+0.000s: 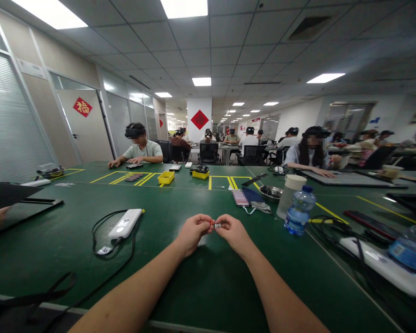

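Observation:
Over the middle of the green table, my left hand [194, 232] and my right hand [233, 231] meet fingertip to fingertip. Pinched in my left hand is a small red-orange piece [212, 222]. A small silver metal piece [217, 225] sits between the thumb and fingers of my right hand. The two pieces touch or nearly touch; I cannot tell whether they are joined. Both are too small to name, and the fingers partly cover them. Each hand is closed.
Left on the green table [152, 282] lies a white power bank [126, 223] with a black cable. To the right stand a blue-capped water bottle [300, 210], a pale cup [291, 196] and a metal bowl [271, 192]. Yellow trays [166, 178] lie farther off. Other people sit around.

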`<state>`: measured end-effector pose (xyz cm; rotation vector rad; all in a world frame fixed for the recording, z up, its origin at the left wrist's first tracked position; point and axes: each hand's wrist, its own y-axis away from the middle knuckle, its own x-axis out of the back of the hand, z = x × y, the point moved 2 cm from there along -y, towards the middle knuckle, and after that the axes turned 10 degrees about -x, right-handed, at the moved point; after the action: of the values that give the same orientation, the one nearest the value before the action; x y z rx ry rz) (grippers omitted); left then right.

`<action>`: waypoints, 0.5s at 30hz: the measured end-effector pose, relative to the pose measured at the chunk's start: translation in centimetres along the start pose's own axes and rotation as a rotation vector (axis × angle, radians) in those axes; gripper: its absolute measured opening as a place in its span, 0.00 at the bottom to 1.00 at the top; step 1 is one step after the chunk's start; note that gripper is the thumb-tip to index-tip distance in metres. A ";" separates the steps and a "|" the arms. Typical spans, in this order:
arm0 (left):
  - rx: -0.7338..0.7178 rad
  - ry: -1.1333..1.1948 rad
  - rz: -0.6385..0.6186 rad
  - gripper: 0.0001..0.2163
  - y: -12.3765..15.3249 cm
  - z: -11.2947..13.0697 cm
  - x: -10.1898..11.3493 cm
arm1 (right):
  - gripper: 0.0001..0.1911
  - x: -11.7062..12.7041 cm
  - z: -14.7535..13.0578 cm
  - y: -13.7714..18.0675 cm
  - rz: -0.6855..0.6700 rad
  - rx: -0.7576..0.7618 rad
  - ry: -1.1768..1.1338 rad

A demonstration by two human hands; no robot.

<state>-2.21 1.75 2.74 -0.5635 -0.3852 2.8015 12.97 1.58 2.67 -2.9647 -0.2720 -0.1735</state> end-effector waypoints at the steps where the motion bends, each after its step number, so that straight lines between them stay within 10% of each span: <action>1: 0.000 0.007 -0.007 0.08 0.0 -0.1 0.0 | 0.12 0.0 0.0 0.0 0.006 0.006 0.008; 15: 0.065 -0.057 -0.029 0.09 -0.1 -1.4 0.6 | 0.10 0.2 -0.1 0.1 -0.005 -0.049 0.041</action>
<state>-2.16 2.31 1.27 -0.4612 -0.3097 2.7960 13.23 1.48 2.73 -3.0051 -0.2734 -0.2442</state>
